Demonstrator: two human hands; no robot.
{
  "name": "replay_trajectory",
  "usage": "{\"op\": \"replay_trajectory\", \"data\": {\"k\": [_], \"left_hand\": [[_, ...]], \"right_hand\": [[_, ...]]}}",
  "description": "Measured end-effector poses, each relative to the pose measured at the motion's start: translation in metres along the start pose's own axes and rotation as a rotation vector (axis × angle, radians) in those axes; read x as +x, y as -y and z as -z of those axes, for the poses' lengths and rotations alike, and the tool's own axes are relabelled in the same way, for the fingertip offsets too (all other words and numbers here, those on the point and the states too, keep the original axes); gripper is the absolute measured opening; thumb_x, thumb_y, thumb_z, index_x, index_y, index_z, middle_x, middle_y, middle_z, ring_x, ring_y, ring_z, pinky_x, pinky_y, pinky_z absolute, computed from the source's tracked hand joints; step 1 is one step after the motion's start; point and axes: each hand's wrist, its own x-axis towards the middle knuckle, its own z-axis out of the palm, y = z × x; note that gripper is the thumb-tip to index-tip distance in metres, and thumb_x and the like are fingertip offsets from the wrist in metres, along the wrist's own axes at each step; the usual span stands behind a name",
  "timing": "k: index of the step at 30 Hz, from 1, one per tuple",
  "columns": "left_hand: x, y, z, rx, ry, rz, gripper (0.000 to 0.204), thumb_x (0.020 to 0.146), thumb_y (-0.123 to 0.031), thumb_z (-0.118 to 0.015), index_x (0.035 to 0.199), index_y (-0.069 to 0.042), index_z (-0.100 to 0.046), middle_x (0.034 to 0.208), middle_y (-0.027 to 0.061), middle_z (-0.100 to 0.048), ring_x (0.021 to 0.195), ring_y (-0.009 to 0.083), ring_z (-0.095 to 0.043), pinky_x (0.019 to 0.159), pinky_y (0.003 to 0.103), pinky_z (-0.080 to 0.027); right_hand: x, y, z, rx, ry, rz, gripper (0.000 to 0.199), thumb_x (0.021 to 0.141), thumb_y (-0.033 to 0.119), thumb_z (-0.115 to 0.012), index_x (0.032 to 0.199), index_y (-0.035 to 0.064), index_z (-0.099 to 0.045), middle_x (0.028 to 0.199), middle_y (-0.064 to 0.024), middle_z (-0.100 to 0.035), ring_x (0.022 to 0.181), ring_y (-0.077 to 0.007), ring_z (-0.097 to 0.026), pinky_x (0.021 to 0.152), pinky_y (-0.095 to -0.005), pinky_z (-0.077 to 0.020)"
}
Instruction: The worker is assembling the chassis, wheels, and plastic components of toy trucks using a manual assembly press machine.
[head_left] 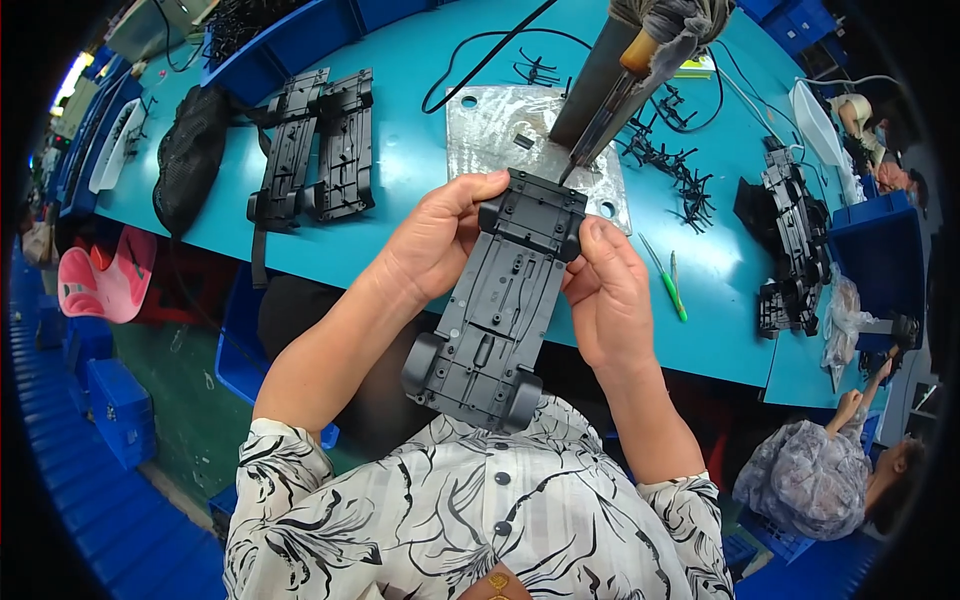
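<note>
Between both hands I hold a black plastic toy-car chassis (pixel 503 285), its far end under the thin tip of a soldering-iron-like tool (pixel 605 110) fixed to an upright metal post. My left hand (pixel 440 232) grips the chassis near its far left corner, thumb on the edge. At the far right corner my right hand (pixel 608 285) is closed round the other side, fingers partly hidden beneath. The chassis tilts toward me, with its near end over my lap. Whether the tip touches it I cannot tell. A silvery metal plate (pixel 480 125) lies under the post.
Two more black chassis (pixel 345 150) lie at the left beside a black mesh bag (pixel 190 160). Small black plastic parts (pixel 690 190) and green-handled tweezers (pixel 672 285) are on the right. Further right are stacked chassis (pixel 795 240), a blue bin (pixel 880 260) and a seated co-worker (pixel 810 475).
</note>
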Motion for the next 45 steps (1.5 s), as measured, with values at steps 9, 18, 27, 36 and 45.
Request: {"op": "replay_trajectory", "data": {"k": [9,18,27,36,45], "left_hand": [[-0.0052,-0.0035,-0.0036,-0.027,-0.035,-0.069,0.024,0.087,-0.027,-0.063,0.096,-0.004,-0.061,0.089,0.0063,-0.066,0.079,0.0129,-0.064,0.075,0.029,-0.053],[-0.0056,-0.0068,-0.0024,-0.031,-0.013,-0.041,0.027,0.087,-0.029,-0.063,0.098,-0.005,-0.061,0.092,0.0061,-0.066,0.081,0.0127,-0.064,0.077,0.028,-0.053],[-0.0071,-0.0078,-0.0077,-0.03,-0.057,-0.081,0.034,0.085,-0.031,-0.066,0.102,-0.003,-0.059,0.09,0.0082,-0.065,0.076,0.0128,-0.065,0.068,0.027,-0.056],[-0.0059,-0.0093,-0.0077,-0.044,-0.063,-0.064,0.03,0.085,-0.031,-0.066,0.099,-0.005,-0.059,0.087,0.0064,-0.065,0.07,0.0112,-0.065,0.061,0.026,-0.057],[-0.0029,-0.0084,-0.0016,-0.055,-0.034,-0.07,0.025,0.085,-0.027,-0.066,0.095,-0.005,-0.061,0.088,0.0046,-0.065,0.078,0.0104,-0.063,0.074,0.024,-0.052]], "right_hand": [[0.0056,0.001,-0.0056,0.002,0.002,0.013,0.022,0.094,0.025,-0.058,0.099,0.0038,-0.059,0.081,0.002,-0.055,0.069,-0.0073,-0.05,0.067,-0.023,-0.042],[0.0085,0.0007,-0.0063,-0.033,-0.019,0.02,0.025,0.093,0.029,-0.059,0.096,0.0035,-0.06,0.076,0.0024,-0.054,0.065,-0.0057,-0.047,0.061,-0.0202,-0.0385],[0.0094,-0.0011,-0.0071,-0.029,0.001,0.042,0.026,0.093,0.03,-0.059,0.096,0.0038,-0.06,0.073,0.0022,-0.052,0.064,-0.0051,-0.047,0.059,-0.0198,-0.0384],[0.0093,0.0009,-0.0086,-0.036,-0.035,0.029,0.026,0.093,0.03,-0.059,0.096,0.0035,-0.06,0.072,0.002,-0.051,0.062,-0.0053,-0.047,0.059,-0.0198,-0.0391],[0.0104,0.0014,-0.0091,-0.028,-0.014,0.033,0.025,0.093,0.029,-0.059,0.096,0.0041,-0.06,0.074,0.003,-0.053,0.063,-0.0046,-0.046,0.059,-0.0198,-0.0388]]}}
